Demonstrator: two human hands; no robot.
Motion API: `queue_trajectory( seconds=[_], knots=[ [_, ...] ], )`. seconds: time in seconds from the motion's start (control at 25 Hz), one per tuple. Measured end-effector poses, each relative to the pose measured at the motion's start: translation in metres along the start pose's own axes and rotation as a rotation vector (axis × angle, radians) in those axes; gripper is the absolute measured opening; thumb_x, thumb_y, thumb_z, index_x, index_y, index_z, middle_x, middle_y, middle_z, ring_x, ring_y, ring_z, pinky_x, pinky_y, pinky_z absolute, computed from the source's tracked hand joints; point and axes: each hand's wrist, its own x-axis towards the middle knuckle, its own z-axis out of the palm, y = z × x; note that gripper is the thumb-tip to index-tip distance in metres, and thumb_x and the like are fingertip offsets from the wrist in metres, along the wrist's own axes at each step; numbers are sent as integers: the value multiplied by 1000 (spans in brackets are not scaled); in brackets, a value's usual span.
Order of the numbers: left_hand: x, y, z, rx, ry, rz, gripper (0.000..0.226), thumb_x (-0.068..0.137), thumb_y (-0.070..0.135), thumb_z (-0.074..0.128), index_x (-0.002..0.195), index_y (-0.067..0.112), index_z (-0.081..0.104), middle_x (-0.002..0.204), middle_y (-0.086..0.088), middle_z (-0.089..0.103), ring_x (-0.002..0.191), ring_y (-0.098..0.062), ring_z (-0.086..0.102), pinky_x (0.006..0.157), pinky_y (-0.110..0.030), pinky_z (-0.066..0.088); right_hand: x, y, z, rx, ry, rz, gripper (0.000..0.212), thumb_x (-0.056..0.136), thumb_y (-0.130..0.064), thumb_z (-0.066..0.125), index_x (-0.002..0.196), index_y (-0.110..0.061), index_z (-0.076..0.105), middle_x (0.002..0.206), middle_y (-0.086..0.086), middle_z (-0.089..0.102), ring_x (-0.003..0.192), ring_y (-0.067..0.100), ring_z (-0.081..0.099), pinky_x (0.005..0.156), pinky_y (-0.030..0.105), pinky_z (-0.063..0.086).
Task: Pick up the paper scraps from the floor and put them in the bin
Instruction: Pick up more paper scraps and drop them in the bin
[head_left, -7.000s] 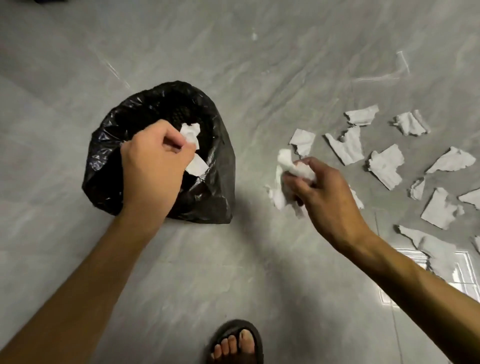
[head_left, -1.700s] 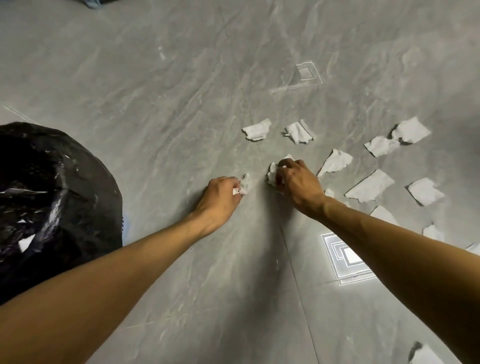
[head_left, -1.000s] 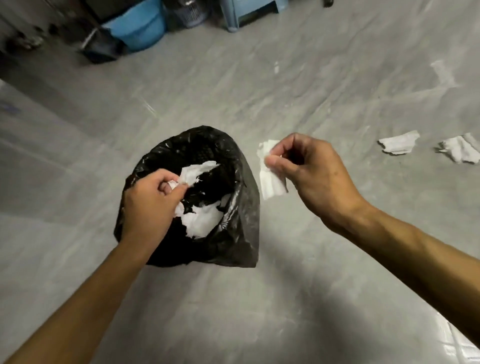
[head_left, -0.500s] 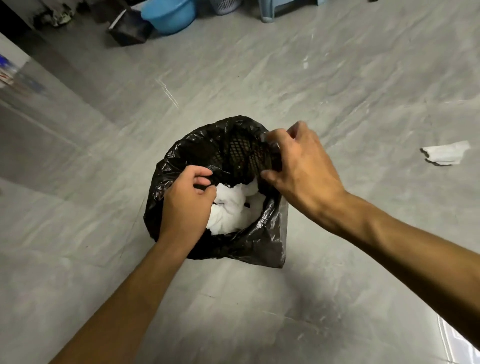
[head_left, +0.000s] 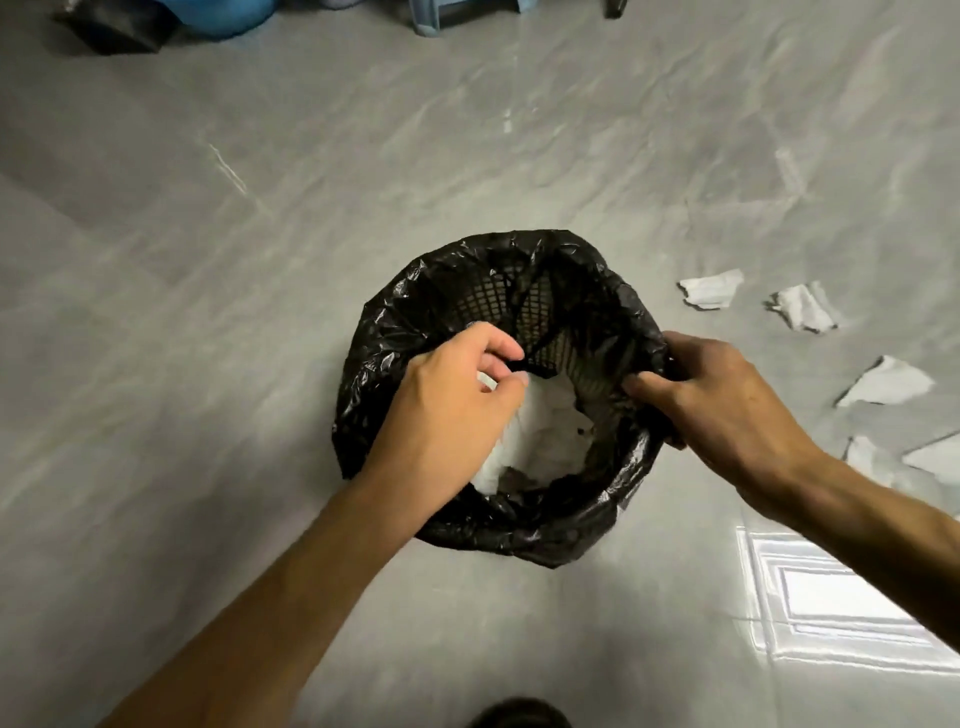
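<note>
Dropping scraps into the bin, the left hand pinches paper over it while the right hand grips its liner rim; floor scraps likely come next.

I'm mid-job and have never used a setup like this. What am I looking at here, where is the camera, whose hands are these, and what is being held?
There is no machine: a person works with bare hands, and the single camera sits on their head, looking down. The left hand reaches into the bin, a mesh basket lined with a black bag, its fingers curled over white paper scraps already inside; a bit of white shows by the fingers, but I cannot tell whether it is being held. The right hand grips the bag's rim on the other side. More torn paper scraps on the floor lie to the right on the grey tiles.
</note>
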Motion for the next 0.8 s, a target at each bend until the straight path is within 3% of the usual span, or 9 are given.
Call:
queue_trajectory(
  seconds=[0.12,0.24,0.4,0.48,0.56,0.64,0.72,0.8],
  knots=[
    [-17,51,49,-2,-141,108,9,84,31,65,92,35,63,80,14,68,69,-1,64,63,-20,51,-40,29,-40,74,-24,56,10,89,-25,63,87,-18,68,57,1,61,49,17,51,52,32,42],
    [-40,89,88,-37,-258,209,11,86,25,66,95,32,64,79,11,66,62,-1,60,59,-12,45,-71,61,-72,254,47,117,25,94,-32,60,117,-23,66,76,1,70,59,15,64,55,29,47],
    [-78,131,149,24,-470,346,12,84,24,65,95,29,64,77,12,65,55,3,55,53,-9,40,-151,143,-137,241,313,267,18,91,-13,61,104,-24,70,79,-1,69,57,7,64,54,26,46],
    [-90,141,183,111,-570,418,14,82,26,64,96,30,63,81,14,64,63,1,57,57,-11,42,-194,193,-156,96,431,388,18,89,-15,65,103,-24,71,80,-5,70,60,6,65,58,27,45],
    [-96,143,230,185,-657,444,18,83,24,63,101,27,62,94,12,63,75,-4,59,70,-17,46,-238,243,-159,-170,491,518,23,85,-26,71,108,-25,68,95,-5,69,75,11,67,62,30,46],
    [-86,134,266,299,-664,416,27,85,23,62,111,23,59,111,2,60,92,-15,60,82,-29,48,-265,277,-142,-395,404,559,39,80,-35,75,117,-26,63,113,-1,62,90,20,64,69,33,50],
    [-77,126,309,485,-641,408,39,87,24,59,125,19,52,128,-6,51,108,-26,57,90,-37,47,-289,302,-127,-393,353,579,47,77,-30,77,121,-26,60,120,-1,56,98,23,63,72,33,52],
    [-66,119,342,625,-596,415,50,89,23,57,137,15,42,136,-12,43,118,-33,51,92,-41,46,-300,318,-117,-353,343,501,35,78,-16,72,111,-23,62,108,-3,56,91,24,63,70,34,51]
  ],
)
